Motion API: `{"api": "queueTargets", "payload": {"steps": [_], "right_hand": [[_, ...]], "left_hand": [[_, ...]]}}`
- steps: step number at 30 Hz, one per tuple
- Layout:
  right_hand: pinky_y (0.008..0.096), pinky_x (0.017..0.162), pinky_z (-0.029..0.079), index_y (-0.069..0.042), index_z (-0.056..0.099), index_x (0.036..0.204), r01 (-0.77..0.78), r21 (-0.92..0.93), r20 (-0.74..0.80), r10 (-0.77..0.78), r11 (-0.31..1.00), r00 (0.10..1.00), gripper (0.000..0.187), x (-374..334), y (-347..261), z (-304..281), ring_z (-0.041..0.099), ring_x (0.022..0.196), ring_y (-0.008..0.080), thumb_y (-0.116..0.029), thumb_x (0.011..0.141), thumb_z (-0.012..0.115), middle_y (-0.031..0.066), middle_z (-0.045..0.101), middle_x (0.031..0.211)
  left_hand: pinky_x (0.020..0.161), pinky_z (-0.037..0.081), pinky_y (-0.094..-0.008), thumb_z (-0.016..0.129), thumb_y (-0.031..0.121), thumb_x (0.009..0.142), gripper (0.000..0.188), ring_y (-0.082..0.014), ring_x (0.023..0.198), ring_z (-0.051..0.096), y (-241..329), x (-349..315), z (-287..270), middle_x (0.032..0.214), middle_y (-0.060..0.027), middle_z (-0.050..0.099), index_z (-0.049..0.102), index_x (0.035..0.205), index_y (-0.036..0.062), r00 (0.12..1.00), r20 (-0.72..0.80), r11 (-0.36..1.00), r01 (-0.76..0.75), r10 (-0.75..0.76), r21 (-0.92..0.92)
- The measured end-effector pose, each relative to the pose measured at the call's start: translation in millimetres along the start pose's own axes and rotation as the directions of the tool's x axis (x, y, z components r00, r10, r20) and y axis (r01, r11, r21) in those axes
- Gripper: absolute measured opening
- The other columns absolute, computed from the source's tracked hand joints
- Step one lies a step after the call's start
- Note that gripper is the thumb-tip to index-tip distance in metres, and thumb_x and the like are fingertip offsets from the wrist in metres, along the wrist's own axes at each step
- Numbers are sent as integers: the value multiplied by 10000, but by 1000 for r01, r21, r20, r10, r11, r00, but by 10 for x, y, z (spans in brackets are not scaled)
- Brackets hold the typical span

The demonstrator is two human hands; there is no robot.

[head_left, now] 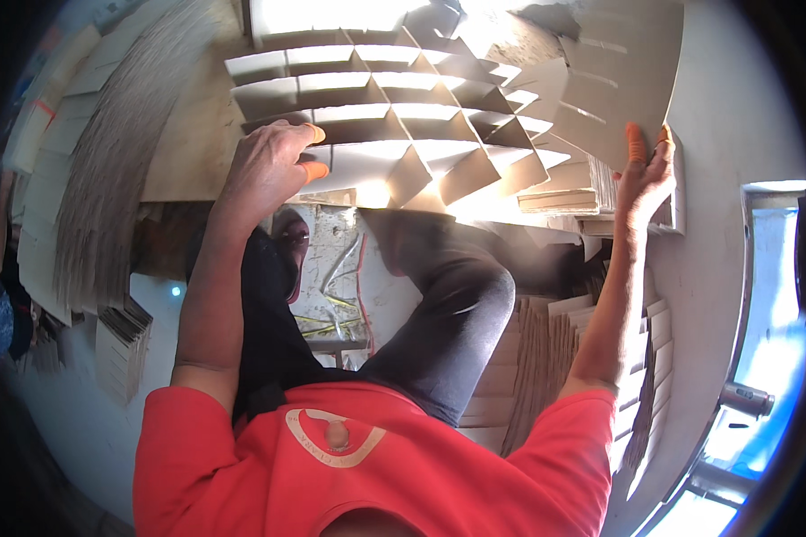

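Note:
A cardboard divider grid (394, 107) of crossed, interlocked strips stands before me on the work surface. My left hand (278, 166), with orange covers on thumb and forefinger, grips the left end of its nearest strip; the thumb lies on the near face. Off to the right, my right hand (647, 174) holds the lower edge of a slotted cardboard sheet (618, 63) between orange-covered fingertips. That sheet is tilted up beside the grid's right end. Some of my right fingers are hidden.
Long rows of stacked cardboard strips (116, 152) stand at the left. More strips lie in a stack (555, 192) under the right sheet, and others (546, 349) sit beside my right thigh. A blue-lit opening (770, 331) is at far right.

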State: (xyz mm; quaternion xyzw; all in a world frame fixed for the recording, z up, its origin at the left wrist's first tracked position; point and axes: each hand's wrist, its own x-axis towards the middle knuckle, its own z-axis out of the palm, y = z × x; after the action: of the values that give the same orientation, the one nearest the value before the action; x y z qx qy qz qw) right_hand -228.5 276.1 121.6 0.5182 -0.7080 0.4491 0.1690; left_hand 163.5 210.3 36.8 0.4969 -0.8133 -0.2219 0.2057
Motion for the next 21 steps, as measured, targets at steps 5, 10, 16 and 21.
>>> {"api": "queueTargets", "payload": {"steps": [5,10,16,21], "right_hand": [[216,406,421,-88,536,1301,-58,306,353,-57,950,934,484,-120,-1152,53,523,514,45,-164,851,695,31,668,784],[278,533,512,-68,497,1331,66,353,521,-255,933,814,564,-332,-1625,296,605,536,134,-50,801,690,147,691,820],[225,363,401,-128,491,1360,-52,461,569,-250,886,783,569,-492,-1717,699,513,483,46,-90,832,700,48,678,796],[221,359,390,-88,487,1355,-57,419,634,-248,906,732,563,-463,-1794,725,493,471,43,-97,834,699,51,668,770]], "left_hand": [[811,473,-381,740,93,676,380,-322,905,613,-242,-176,-5,939,-157,650,663,1039,16,994,-86,997,72,-74,-31],[763,477,-395,731,80,688,318,-314,864,609,-373,-218,77,878,-142,644,679,999,35,977,-208,996,-58,42,-72],[682,491,-402,702,89,724,164,-296,764,629,-463,-220,159,782,-124,641,684,881,47,957,-272,975,-151,102,-166],[660,491,-402,698,93,727,133,-299,744,632,-465,-199,150,775,-131,636,669,847,44,957,-260,970,-175,128,-166]]}}
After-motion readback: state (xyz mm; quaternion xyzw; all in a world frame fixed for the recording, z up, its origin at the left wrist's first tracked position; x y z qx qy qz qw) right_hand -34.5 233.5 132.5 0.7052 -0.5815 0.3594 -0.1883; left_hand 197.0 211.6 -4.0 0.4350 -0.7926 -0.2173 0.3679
